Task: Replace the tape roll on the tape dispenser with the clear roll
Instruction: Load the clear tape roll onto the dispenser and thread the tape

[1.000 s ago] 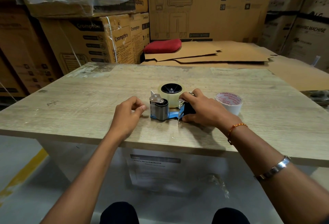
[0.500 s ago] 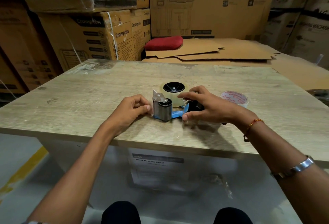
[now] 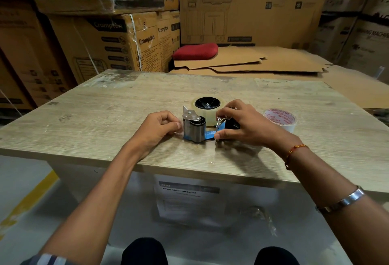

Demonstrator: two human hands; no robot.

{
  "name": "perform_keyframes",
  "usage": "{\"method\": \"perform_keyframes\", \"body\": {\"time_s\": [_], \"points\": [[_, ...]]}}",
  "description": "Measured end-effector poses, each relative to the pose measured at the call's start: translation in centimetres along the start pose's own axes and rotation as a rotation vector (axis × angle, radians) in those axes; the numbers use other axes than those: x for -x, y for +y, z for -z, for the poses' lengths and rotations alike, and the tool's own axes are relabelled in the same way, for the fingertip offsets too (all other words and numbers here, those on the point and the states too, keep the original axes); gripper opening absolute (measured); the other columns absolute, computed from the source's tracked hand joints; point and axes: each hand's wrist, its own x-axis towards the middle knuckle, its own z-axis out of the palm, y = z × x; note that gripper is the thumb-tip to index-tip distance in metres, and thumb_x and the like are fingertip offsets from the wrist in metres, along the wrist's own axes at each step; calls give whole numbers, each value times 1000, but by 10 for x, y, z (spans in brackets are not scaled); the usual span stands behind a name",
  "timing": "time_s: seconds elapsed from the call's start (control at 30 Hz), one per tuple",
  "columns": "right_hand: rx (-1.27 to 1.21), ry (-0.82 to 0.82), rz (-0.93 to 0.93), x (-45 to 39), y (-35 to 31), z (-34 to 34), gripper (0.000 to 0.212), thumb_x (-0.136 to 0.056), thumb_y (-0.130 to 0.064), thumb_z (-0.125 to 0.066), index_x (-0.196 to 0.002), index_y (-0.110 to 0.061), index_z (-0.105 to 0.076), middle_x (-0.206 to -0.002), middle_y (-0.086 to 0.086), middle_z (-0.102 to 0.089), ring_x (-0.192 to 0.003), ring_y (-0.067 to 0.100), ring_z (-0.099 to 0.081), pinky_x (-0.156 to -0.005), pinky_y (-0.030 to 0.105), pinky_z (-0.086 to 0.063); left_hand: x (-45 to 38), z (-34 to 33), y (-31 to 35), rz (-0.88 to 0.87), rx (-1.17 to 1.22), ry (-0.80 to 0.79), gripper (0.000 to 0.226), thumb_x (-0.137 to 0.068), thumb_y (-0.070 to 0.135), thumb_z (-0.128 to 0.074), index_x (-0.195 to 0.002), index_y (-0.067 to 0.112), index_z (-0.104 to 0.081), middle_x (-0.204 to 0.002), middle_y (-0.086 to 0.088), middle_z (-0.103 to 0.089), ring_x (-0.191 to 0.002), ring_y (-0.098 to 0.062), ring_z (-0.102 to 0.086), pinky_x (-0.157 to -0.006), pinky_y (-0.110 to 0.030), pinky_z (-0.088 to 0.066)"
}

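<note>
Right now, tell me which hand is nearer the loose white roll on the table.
Right. The right hand sits just left of the white roll; the left hand is beyond the dispenser.

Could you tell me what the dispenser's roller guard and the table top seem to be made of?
Guard: likely bare metal, steel perhaps; it shines grey with bright glints. Table: pale wood-grain board, matt, probably laminate rather than solid wood; fine straight grain, scuffed patches at the far edge.

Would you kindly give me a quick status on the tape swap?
Left hand pinching at dispenser front. Right hand gripping its handle end. Clear roll on the hub. Printed-core roll sits aside, right.
</note>
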Motion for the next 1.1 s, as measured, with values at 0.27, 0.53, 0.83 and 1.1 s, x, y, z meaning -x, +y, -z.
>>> {"method": "perform_keyframes", "body": {"time_s": [0.27, 0.53, 0.83, 1.1], "points": [[256, 165, 81, -15, -6, -18, 55, -78, -81, -48, -97, -30, -55, -98, -11, -49, -87, 17, -51, -63, 31, -45, 0, 3, -1, -18, -4, -46, 5, -89, -4, -65, -93, -3, -67, -84, -15, -75, -79, -20, -72, -78, -25, -58], [43, 86, -77, -12, -4, -4, 73, -78, -65, -68, -138, -32, -44, -134, 0, -46, -114, 21, -57, -81, 33, -47, -1, 1, -5, -38, -29, -12, 6, -92, -5, -62, -95, -2, -67, -79, -9, -75, -76, -13, -72, -71, -19, -55], [-233, -163, -361, -14, 6, 11, 80, -49, -80, -76, -100, -19, -64, -93, 2, -69, -77, 14, -67, -60, 30, -53, -4, 3, -3, -34, 17, 54, 8, -90, 5, -68, -92, 8, -75, -81, -8, -76, -76, -12, -68, -76, -25, -55], [-767, -403, -377, -16, 28, 15, 38, -75, -54, -82, -89, -19, -78, -83, 9, -74, -68, 24, -69, -57, 33, -58, -27, 7, 19, -175, -72, 27, 18, -91, 5, -68, -95, 19, -79, -94, -2, -79, -86, -12, -70, -76, -22, -56]]}}
